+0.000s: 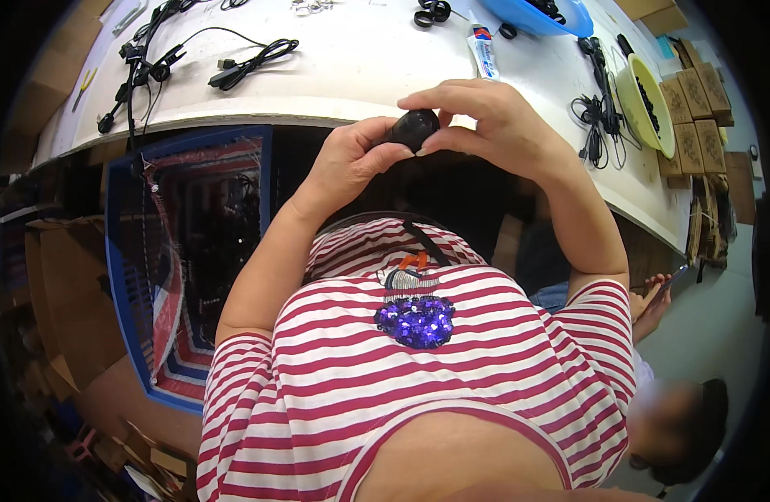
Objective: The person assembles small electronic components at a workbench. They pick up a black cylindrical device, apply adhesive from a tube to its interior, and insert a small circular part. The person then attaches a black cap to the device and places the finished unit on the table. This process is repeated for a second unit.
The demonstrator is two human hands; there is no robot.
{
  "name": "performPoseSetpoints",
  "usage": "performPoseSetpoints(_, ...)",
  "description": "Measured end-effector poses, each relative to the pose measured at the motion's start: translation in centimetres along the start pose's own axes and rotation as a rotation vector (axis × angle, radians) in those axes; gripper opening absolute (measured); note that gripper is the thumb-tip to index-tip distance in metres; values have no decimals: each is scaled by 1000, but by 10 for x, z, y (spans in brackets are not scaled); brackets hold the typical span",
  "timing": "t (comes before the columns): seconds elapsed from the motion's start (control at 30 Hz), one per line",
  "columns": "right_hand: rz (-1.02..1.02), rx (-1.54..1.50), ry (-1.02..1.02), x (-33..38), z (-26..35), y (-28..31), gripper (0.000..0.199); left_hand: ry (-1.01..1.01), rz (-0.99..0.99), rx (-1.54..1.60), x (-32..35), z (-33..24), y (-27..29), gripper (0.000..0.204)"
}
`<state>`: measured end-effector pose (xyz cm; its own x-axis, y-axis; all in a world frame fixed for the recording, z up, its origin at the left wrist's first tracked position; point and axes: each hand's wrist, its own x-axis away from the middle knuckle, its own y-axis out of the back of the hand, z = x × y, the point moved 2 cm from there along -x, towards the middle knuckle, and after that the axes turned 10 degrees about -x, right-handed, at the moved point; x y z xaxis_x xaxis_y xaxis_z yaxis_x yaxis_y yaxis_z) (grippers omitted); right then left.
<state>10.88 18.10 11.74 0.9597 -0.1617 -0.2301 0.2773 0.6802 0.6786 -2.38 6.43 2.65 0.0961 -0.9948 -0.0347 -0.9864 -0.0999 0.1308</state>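
Over the table's front edge, both my hands hold a small black rounded part [416, 128] with a glossy, dome-like face. My left hand [345, 163] pinches it from the left, thumb along its lower side. From the right, my right hand [500, 124] grips it between thumb and fingers. Its exact kind cannot be made out, and my fingers cover its edges. Beyond my right hand lies a white, blue and red tube [483, 54]. Several black rings [433, 12] sit farther back.
Coiled black cables [263, 60] lie left on the white table [351, 75], more at right. A blue basin [577, 18] and yellow basin [667, 138] hold black parts. Small brown boxes [694, 92] stack at right. A blue crate [121, 276] stands below left. Another person's hand [648, 305] holds a phone.
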Motion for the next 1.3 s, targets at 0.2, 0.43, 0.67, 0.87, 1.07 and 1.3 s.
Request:
performPoseSetpoints(0.2, 42, -47, 185, -1, -2, -2, 36, -95, 19, -112, 2, -4, 1, 24)
performPoseSetpoints(0.43, -13, 66, -12, 4, 2, -1, 39, -108, -2, -50, 1, -2, 0, 26)
performPoseSetpoints(0.67, -27, 6, 4, 4, 0, -2, 38, -94, 7, 18, 1, -1, -2, 28)
performPoseSetpoints(0.87, -54, -34, 87, 2, 3, -2, 39, -107, 35, 47, 1, -5, -1, 29)
performPoseSetpoints(1.07, -38, -18, 53, 3, 3, 1, 41, -135, -7, -8, -1, 0, -1, 28)
performPoseSetpoints(1.3, -70, 194, 112, 1, 1, -1, 35, -150, -14, 10, -2, 3, -3, 29)
